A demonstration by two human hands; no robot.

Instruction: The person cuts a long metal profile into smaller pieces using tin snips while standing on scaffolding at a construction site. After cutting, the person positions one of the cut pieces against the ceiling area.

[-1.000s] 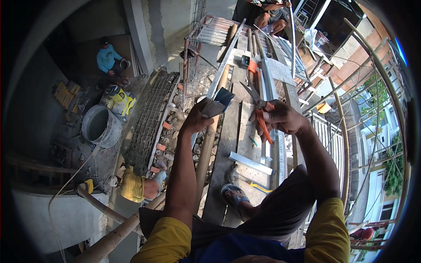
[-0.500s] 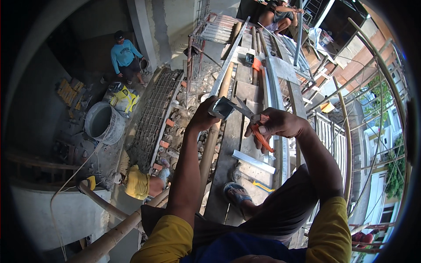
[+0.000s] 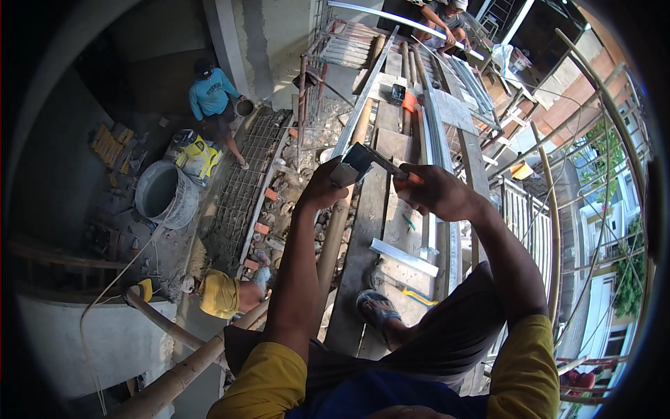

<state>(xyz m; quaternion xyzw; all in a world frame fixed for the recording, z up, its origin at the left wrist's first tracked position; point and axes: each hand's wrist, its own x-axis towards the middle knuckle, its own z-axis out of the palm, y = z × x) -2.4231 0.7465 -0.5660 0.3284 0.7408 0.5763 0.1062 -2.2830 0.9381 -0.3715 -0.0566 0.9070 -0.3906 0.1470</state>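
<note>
My left hand [image 3: 321, 187] is closed around the near end of a metal channel [image 3: 357, 162], which seems to run on as a long silvery strip away from me. My right hand [image 3: 441, 192] grips orange-handled tin snips [image 3: 381, 162], with fingers wrapped over most of the handles. The snips' blades reach leftward to the rim of the channel end; how far they bite in is hard to make out. Below my right hand a short metal channel piece [image 3: 403, 258] lies across the planks, near my sandalled foot [image 3: 377, 307].
Wooden planks [image 3: 363, 258] and bamboo poles [image 3: 333, 244] form the scaffold over rubble. More metal channels [image 3: 447, 160] lie lengthwise at right. Below left, a person in light blue [image 3: 213, 94] carries a pail near a mortar drum [image 3: 166, 195]; another in yellow [image 3: 220, 292] bends low.
My right hand has closed on the snips and turned them; the channel end is tilted. The person in light blue stepped rightward. At the far end, a person's long metal strip swung from upright to slanting.
</note>
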